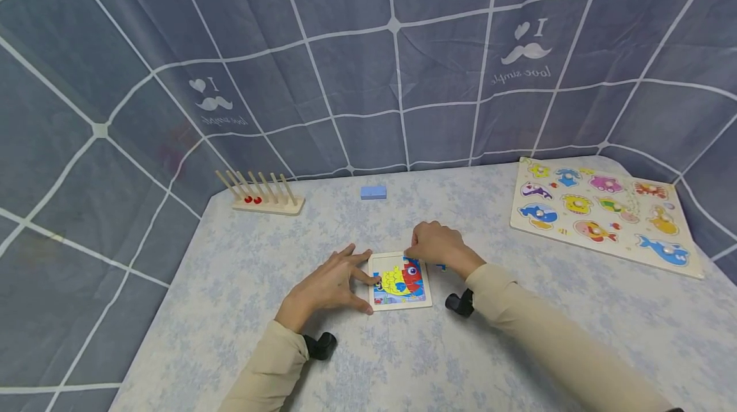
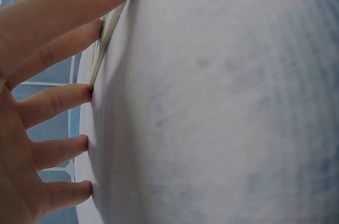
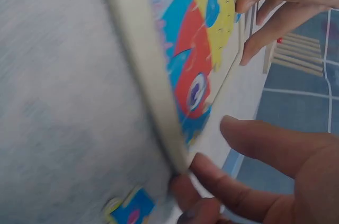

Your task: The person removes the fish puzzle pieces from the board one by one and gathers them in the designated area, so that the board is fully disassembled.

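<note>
A small jigsaw puzzle (image 1: 401, 281) of a yellow and red fish lies in a pale wooden frame (image 1: 403, 308) at mid table. Bare board shows along its upper part. My left hand (image 1: 331, 281) spreads over the left side; its thumb touches the lower left corner, and a finger reaches onto the picture. At the upper right corner is my right hand (image 1: 439, 244), its index fingertip touching the frame. Seen from the right wrist, thumb and index finger stand apart, with no piece visible between them. A loose blue puzzle piece (image 3: 134, 208) lies on the table beside the frame.
A wooden peg stand (image 1: 267, 204) with two red beads is at the back left. Behind the puzzle lies a blue block (image 1: 373, 192). On the right rests a large knob puzzle board (image 1: 607, 213) with sea animals. A grey curtain (image 1: 357, 66) hangs behind the table.
</note>
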Motion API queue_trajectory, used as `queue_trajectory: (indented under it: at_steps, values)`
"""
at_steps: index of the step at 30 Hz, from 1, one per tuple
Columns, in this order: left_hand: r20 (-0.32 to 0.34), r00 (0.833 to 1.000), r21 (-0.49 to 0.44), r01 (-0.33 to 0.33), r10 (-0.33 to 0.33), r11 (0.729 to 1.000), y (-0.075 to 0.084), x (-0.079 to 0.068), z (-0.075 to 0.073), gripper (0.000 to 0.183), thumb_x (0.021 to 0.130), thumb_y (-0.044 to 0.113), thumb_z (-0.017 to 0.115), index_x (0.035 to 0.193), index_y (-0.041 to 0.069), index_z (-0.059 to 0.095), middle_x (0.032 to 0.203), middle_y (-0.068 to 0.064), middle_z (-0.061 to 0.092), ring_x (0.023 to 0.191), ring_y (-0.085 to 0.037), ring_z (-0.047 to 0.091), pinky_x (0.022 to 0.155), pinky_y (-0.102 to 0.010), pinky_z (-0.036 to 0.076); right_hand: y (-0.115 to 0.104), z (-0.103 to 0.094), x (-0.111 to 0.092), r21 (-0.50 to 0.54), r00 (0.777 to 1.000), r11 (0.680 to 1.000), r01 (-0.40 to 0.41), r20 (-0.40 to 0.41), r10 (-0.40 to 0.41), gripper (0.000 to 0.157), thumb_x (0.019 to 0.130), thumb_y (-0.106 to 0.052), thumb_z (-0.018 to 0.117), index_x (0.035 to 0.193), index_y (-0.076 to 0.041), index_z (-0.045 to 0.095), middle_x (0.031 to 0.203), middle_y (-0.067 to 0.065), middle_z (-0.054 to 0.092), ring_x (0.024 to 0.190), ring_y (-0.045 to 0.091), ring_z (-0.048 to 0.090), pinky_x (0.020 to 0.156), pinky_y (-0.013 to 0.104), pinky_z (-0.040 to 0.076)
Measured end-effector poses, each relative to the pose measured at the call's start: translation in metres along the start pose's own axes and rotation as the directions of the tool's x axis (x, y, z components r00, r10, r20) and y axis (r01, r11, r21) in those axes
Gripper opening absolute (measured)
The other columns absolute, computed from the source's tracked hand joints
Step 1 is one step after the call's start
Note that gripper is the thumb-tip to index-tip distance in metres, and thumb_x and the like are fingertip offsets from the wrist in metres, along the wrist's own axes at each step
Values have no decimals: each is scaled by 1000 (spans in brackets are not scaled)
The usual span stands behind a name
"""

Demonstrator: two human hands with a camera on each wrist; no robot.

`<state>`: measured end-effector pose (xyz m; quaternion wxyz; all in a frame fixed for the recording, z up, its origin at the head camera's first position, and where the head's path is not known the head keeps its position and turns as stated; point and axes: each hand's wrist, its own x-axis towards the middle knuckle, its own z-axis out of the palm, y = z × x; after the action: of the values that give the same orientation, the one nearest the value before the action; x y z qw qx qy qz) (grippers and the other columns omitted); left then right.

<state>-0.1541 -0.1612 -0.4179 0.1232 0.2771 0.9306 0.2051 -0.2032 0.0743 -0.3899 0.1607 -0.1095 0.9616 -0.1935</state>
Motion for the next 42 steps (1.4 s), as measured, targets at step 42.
queue_trajectory:
  at_steps: [42]
  values:
    - [-16,1000,6,-13,14,1000,-1,2,-1,58,65,43,91,116,20,75,149,-12,45,143,-46,23,111,-65,22,-32,11,7,-107,988,983,-148,20,151,25,85,-32,69,75,-9,65,69,5,59,62,20,57,60,34,47]
